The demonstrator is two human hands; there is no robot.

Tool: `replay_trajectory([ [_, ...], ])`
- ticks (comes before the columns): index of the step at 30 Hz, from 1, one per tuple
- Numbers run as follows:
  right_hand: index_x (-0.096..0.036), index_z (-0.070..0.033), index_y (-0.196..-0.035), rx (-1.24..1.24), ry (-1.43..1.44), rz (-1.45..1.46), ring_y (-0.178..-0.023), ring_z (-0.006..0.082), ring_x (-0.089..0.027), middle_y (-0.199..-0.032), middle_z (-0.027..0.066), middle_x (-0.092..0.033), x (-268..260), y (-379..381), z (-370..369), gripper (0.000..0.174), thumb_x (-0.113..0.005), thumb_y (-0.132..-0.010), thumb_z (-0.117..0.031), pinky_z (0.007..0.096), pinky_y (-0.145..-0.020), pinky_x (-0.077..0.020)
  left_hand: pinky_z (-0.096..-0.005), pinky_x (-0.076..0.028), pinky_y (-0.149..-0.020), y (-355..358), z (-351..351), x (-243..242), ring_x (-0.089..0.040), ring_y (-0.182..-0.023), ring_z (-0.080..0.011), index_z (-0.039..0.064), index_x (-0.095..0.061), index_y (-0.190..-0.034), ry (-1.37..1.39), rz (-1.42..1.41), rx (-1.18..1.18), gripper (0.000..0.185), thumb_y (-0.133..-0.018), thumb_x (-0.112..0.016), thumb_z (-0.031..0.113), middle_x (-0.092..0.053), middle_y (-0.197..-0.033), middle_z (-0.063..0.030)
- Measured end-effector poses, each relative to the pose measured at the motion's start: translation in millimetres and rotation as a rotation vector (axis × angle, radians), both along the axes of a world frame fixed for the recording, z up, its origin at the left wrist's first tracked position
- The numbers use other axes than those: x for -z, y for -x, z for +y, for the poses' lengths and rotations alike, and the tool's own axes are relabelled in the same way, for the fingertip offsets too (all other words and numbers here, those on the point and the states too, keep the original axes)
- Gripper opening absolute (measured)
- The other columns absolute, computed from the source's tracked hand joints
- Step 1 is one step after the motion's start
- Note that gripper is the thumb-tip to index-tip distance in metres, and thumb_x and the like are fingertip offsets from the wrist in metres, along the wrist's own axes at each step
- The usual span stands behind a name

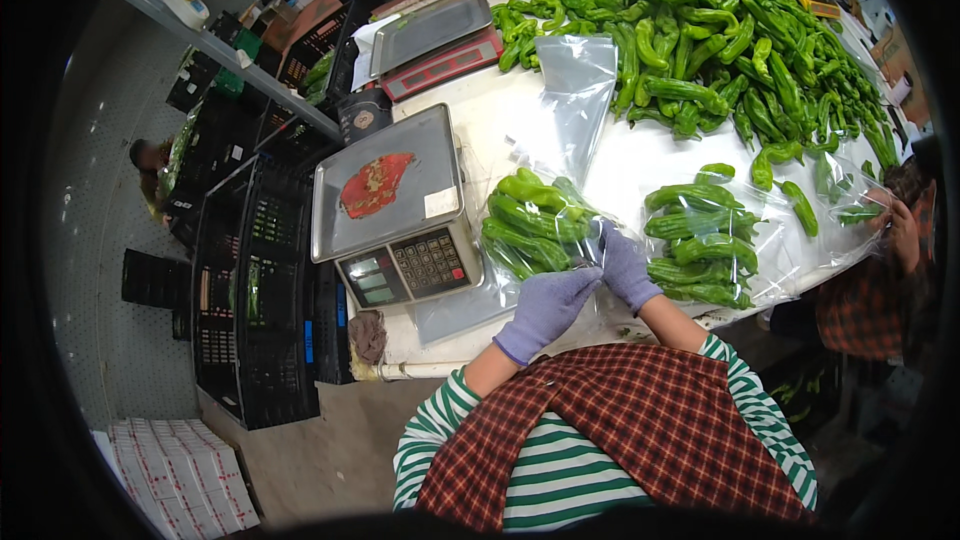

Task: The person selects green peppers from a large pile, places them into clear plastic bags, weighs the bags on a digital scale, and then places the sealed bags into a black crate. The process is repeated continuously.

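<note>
Both my hands wear purple knit gloves and pinch the mouth of a clear plastic bag of green peppers (529, 225), which rests on the white table (480, 120). My left hand (551, 307) grips the near edge of the bag's mouth. Just beyond it, my right hand (626, 266) holds the other side, fingertips close to the left ones. To the right lies a second clear bag of green peppers (705, 247), apart from my hands. A digital scale (390, 187) with a bare metal pan stands to the left of the held bag.
A large heap of loose green peppers (705, 37) covers the table's far side. Flat plastic bags (577, 90) lie before it. A red scale (442, 52) stands at the back left. Black crates (259, 292) are stacked left. A co-worker's hand (900, 229) handles another bag at right.
</note>
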State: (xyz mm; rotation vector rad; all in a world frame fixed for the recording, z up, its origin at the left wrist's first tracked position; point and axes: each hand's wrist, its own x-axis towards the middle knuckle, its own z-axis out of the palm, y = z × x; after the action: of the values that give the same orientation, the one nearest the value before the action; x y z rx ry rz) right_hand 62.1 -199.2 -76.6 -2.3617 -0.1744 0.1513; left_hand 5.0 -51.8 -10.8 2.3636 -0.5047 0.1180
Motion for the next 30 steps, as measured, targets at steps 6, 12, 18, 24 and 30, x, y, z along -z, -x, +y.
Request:
replay_trajectory([
  [6, -0.062, -0.017, -0.103, -0.082, -0.002, -0.066, -0.079, 0.0295, -0.064, -0.086, 0.0116, -0.066, 3, 20, 5, 0.027, -0.058, -0.083, -0.035, 0.0375, -0.069, -0.0501, -0.0365, -0.049, -0.056, 1, 0, 5, -0.062, -0.067, -0.0287, 0.018, -0.066, -0.096, 0.029, -0.034, -0.032, 0.015, -0.083, -0.059, 0.024, -0.064, -0.075, -0.0100],
  [12, -0.057, -0.009, -0.119, -0.197, -0.632, 0.355, -0.087, 0.0161, -0.062, -0.102, 0.0100, -0.064, -1, 39, -21, 0.039, -0.051, -0.091, -0.034, 0.0286, -0.074, -0.0490, -0.0349, -0.048, -0.056, 12, 11, -21, -0.061, -0.063, -0.0267, 0.015, -0.063, -0.110, -0.080, 0.138, 0.042, 0.032, -0.080, -0.065, 0.027, -0.062, -0.071, -0.0088],
  [18, -0.040, -0.004, -0.133, -0.089, -1.141, 0.482, -0.094, 0.0144, -0.056, -0.120, 0.0082, -0.056, -13, 49, 6, 0.046, -0.039, -0.097, -0.033, 0.0247, -0.083, -0.0445, -0.0345, -0.045, -0.056, 36, 50, -32, -0.057, -0.062, -0.0238, 0.016, -0.061, -0.114, -0.055, -0.002, 0.077, 0.036, -0.080, -0.065, 0.027, -0.058, -0.069, -0.0080],
  [24, -0.056, 0.002, -0.105, 0.200, -1.246, 0.195, -0.070, 0.0109, -0.059, -0.088, 0.0088, -0.065, -51, 19, 40, 0.029, -0.046, -0.096, -0.024, 0.0215, -0.061, -0.0465, -0.0380, -0.043, -0.055, 76, 129, -24, -0.056, -0.061, -0.0265, 0.014, -0.060, -0.112, -0.119, -0.087, -0.009, 0.032, -0.082, -0.062, 0.025, -0.058, -0.067, -0.0090],
  [30, -0.059, -0.001, -0.099, 0.184, -1.200, -0.065, -0.063, 0.0075, -0.056, -0.079, 0.0052, -0.064, -133, 5, 61, 0.025, -0.049, -0.094, -0.023, 0.0183, -0.054, -0.0416, -0.0342, -0.047, -0.056, 118, 196, 2, -0.059, -0.058, -0.0248, 0.009, -0.068, -0.099, -0.023, -0.048, -0.273, 0.021, -0.079, -0.065, 0.015, -0.061, -0.065, -0.0093],
])
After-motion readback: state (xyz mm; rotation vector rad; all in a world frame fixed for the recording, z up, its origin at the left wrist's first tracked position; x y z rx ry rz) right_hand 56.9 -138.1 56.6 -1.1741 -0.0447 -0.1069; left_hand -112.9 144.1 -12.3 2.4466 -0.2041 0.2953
